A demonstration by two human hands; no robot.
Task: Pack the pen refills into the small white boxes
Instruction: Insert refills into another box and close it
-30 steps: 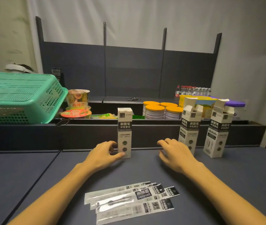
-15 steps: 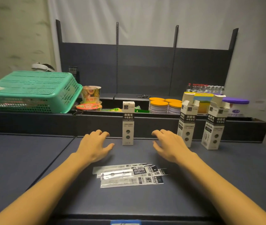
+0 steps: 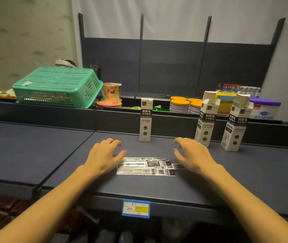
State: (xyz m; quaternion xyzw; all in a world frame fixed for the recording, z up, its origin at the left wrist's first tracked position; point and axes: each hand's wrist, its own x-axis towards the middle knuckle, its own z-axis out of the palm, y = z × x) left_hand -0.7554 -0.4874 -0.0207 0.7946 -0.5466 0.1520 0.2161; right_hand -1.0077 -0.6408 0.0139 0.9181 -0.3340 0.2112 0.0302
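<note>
Several packaged pen refills (image 3: 148, 166) lie in a loose pile on the dark shelf top (image 3: 245, 181), between my hands. My left hand (image 3: 104, 156) rests beside the pile's left end, fingers loosely spread, holding nothing. My right hand (image 3: 192, 155) hovers at the pile's right end, fingers relaxed and empty. A closed small white box (image 3: 146, 120) stands upright behind the pile. To the right stand two more white boxes (image 3: 206, 120) (image 3: 235, 124), both with their top flaps open.
A green plastic basket (image 3: 57, 86) lies upside down at the back left, next to instant noodle cups (image 3: 111, 93). Orange-lidded tins (image 3: 182, 105), a purple-lidded tub (image 3: 264, 109) and bottles sit behind the boxes. A blue price tag (image 3: 136, 207) hangs on the shelf's front edge.
My left hand let go of the closed box and both hands drew back toward the refill pile. The camera pulled back and tilted, showing the shelf's front edge.
</note>
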